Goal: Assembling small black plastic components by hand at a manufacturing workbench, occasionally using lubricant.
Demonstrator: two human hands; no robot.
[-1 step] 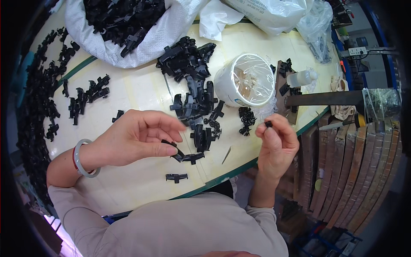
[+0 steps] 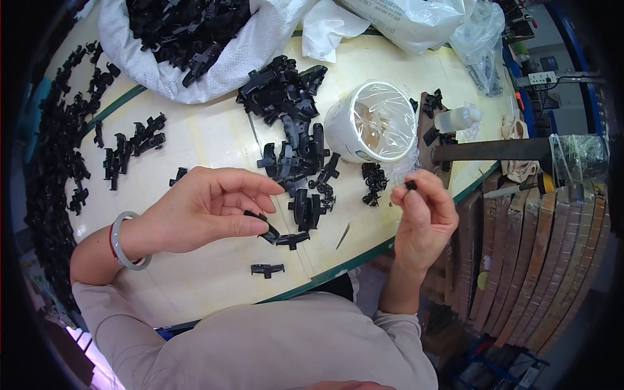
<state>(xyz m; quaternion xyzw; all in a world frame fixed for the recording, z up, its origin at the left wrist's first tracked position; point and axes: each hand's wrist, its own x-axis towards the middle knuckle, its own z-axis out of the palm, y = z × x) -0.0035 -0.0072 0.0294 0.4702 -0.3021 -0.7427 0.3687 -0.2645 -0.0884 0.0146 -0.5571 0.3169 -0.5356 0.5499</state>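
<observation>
My left hand [image 2: 211, 211] pinches a curved black plastic part [image 2: 271, 229] between thumb and fingers, just above the table. Its far end overlaps another black part [image 2: 294, 240] lying there; I cannot tell whether they touch. Raised at the table's right front edge, my right hand [image 2: 426, 214] grips a tiny black plastic piece [image 2: 410, 185] at its fingertips. A cluster of similar small black pieces [image 2: 374, 183] lies to its left. Between the hands are more curved parts [image 2: 307, 210], and a single part [image 2: 267, 270] rests nearer to me.
A white bucket [image 2: 344, 127] lined with clear film stands beyond my right hand. Behind are a pile of black parts [image 2: 279, 88] and a white woven sack [image 2: 120, 49] full of them. A dark metal bar [image 2: 494, 151] juts in from the right, near a small bottle [image 2: 455, 119].
My right hand has shifted very slightly to the right with the tiny black piece. My left hand stays almost where it was.
</observation>
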